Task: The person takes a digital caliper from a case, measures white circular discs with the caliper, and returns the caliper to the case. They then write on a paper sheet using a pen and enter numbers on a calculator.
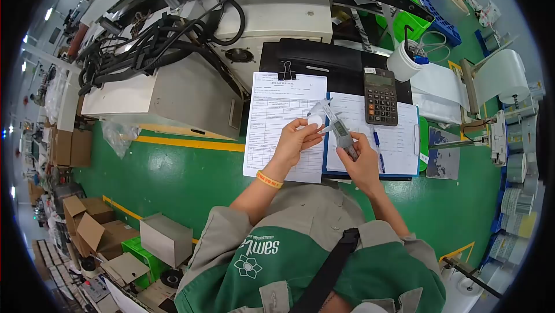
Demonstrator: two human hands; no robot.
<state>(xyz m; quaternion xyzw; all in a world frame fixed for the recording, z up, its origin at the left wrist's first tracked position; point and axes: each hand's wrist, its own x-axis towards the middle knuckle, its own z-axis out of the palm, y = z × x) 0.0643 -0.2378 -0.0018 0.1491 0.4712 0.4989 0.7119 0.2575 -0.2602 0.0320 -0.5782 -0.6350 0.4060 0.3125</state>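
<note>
My left hand (297, 142) pinches a small white round piece (315, 120) between thumb and fingers. My right hand (359, 161) is closed around the body of a digital caliper (341, 131), whose jaws point up toward the white piece. Whether the jaws touch it, I cannot tell. Beneath my left hand lies a printed form (269, 133) held by a black binder clip (286, 71). Under the caliper and right hand is another filled sheet on a blue-edged clipboard (399, 139), with a blue pen (379, 150) lying on it.
A calculator (381, 96) rests above the clipboard, beside a white cup (403, 63) holding tools. Black cables (167, 47) drape over a white machine (173, 90) at left. Rolls of film (503, 78) hang at right. Cardboard boxes (110, 232) stand at lower left.
</note>
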